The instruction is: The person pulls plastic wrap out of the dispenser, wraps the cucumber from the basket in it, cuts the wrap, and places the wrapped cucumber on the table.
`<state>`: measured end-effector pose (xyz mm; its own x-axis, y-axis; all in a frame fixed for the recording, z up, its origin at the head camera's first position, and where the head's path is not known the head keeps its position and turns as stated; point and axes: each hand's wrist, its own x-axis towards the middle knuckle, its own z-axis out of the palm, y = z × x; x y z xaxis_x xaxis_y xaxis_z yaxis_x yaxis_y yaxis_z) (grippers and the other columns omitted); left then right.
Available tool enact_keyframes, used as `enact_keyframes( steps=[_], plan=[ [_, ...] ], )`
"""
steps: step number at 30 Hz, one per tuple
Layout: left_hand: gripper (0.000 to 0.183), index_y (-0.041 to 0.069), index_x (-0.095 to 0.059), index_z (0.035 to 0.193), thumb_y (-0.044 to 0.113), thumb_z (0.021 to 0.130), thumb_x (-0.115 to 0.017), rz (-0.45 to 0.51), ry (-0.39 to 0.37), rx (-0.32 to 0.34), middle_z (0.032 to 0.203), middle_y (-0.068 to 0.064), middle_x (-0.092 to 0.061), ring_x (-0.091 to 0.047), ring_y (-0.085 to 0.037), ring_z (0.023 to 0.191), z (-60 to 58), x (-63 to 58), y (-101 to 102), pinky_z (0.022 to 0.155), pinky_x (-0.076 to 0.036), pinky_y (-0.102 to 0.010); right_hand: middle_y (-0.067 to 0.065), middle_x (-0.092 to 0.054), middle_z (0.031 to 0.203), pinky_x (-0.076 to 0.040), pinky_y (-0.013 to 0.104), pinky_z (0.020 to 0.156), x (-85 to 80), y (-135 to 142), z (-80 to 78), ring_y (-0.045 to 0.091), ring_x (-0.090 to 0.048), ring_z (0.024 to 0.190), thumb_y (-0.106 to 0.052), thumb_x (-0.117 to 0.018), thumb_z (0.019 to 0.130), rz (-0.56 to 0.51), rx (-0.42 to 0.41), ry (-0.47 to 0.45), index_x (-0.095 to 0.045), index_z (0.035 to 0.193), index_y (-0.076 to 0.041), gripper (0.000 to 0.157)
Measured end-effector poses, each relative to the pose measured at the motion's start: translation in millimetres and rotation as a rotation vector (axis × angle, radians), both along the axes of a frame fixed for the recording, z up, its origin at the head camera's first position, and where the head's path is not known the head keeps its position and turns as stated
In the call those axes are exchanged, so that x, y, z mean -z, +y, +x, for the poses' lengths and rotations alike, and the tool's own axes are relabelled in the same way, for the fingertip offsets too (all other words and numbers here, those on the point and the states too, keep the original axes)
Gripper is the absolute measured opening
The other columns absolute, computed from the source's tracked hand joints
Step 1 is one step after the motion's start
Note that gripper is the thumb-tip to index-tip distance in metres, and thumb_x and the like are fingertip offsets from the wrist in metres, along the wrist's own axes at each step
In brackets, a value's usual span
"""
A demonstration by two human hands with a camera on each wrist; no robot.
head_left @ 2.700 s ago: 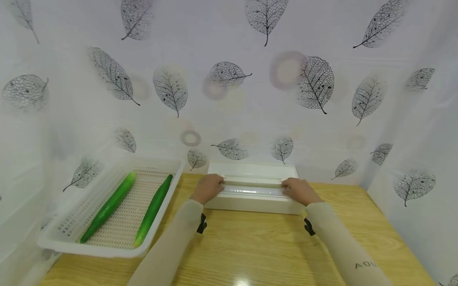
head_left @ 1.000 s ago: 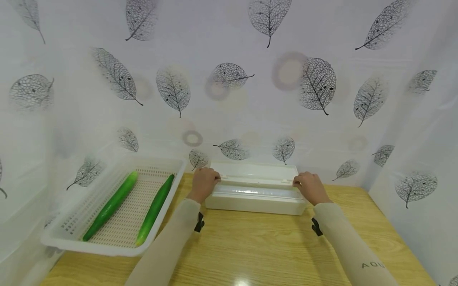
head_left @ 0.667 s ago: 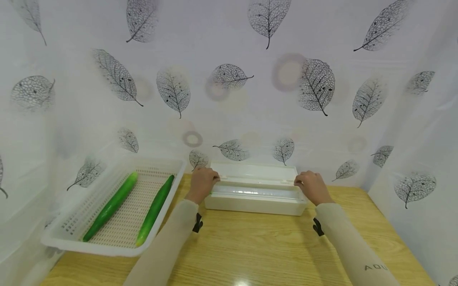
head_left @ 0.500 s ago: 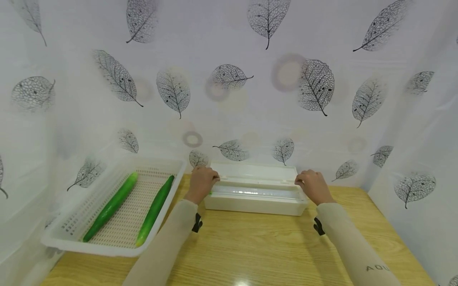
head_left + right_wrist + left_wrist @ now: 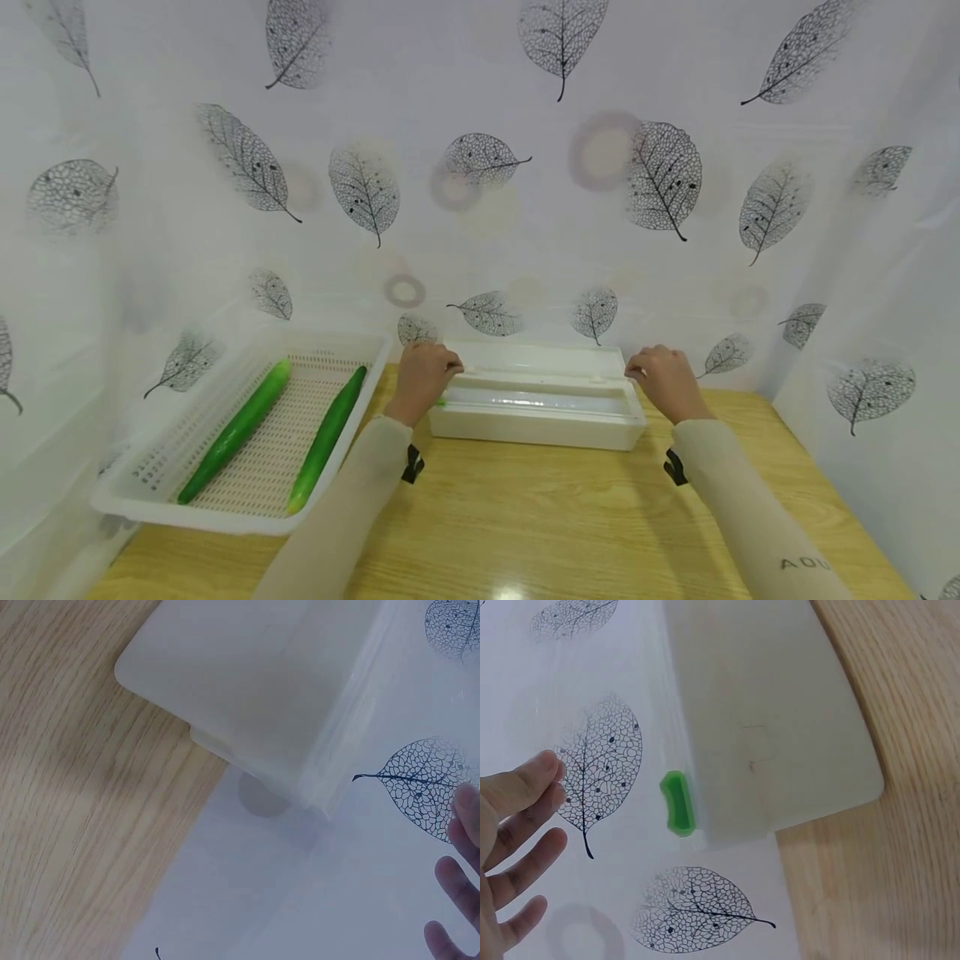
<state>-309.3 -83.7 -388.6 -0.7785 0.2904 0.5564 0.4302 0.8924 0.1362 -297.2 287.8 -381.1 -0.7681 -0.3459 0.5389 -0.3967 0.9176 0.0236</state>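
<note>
A white cling film dispenser (image 5: 536,432) lies across the table with its lid (image 5: 547,358) raised at the back. Inside it, the shiny roll of film (image 5: 540,402) shows. My left hand (image 5: 423,375) is above the box's left end, thumb and forefinger pinched together, the other fingers loosely bent in the left wrist view. Past the right end, my right hand (image 5: 667,383) pinches in the same way. The film between them is so clear that its edge is hardly visible. A green cutter tab (image 5: 677,802) sits at the box's left end.
On the left stands a white perforated basket (image 5: 195,518) with two cucumbers (image 5: 236,433) in it, lying apart. A leaf-printed curtain (image 5: 480,233) hangs close behind the box. The wooden table (image 5: 525,517) extends in front of it.
Both hands have moved from over the roll outward to the box's ends and slightly up, drawing the clear film. The lid stays raised, and the cucumbers have not moved.
</note>
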Motion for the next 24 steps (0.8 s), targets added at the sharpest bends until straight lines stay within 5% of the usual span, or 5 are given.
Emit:
enact_keyframes(
  steps=[24],
  plan=[
    [0.009, 0.019, -0.076, 0.079, 0.028, 0.078, -0.074, -0.037, 0.117, -0.003, 0.072, 0.002, -0.071, -0.063, -0.015, 0.067, 16.6, -27.9, -1, 0.091, -0.05, -0.044, 0.009, -0.069, 0.074, -0.046, 0.054, 0.072, -22.8, 1, 7.9, 0.029, -0.06, 0.072, -0.007, -0.075, 0.075, -0.012, -0.008, 0.08, -0.071, 0.077, -0.006, 0.004]
  ],
)
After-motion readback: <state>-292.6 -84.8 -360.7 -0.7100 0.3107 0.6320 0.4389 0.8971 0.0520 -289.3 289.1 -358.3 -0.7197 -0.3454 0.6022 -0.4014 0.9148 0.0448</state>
